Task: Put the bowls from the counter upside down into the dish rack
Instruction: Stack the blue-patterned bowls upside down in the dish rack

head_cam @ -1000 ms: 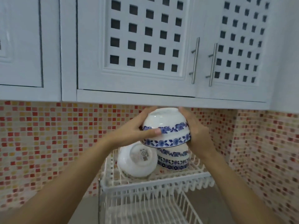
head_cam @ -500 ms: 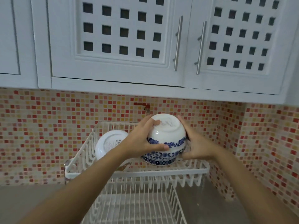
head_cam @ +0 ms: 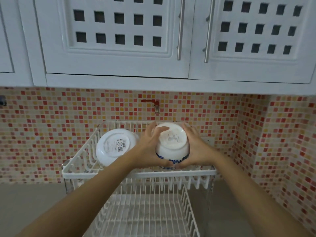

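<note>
A white bowl with a blue flower band (head_cam: 172, 144) is upside down in the upper tier of the white wire dish rack (head_cam: 138, 173), base tilted toward me. My left hand (head_cam: 150, 147) grips its left side and my right hand (head_cam: 195, 147) its right side. More blue pattern peeks out below it, so it seems to sit on other bowls, mostly hidden. To its left a plain white bowl (head_cam: 114, 146) leans in the same tier, its labelled base facing me.
The rack's lower tier (head_cam: 142, 211) holds no dishes. A red tap (head_cam: 153, 104) sticks out of the mosaic tile wall above the rack. White cabinets with metal handles (head_cam: 179, 28) hang overhead. Grey counter (head_cam: 29, 207) lies on both sides of the rack.
Both hands have brought the blue-banded bowl down from above the stack into the upper tier. The view has tilted down, showing more of the lower tier.
</note>
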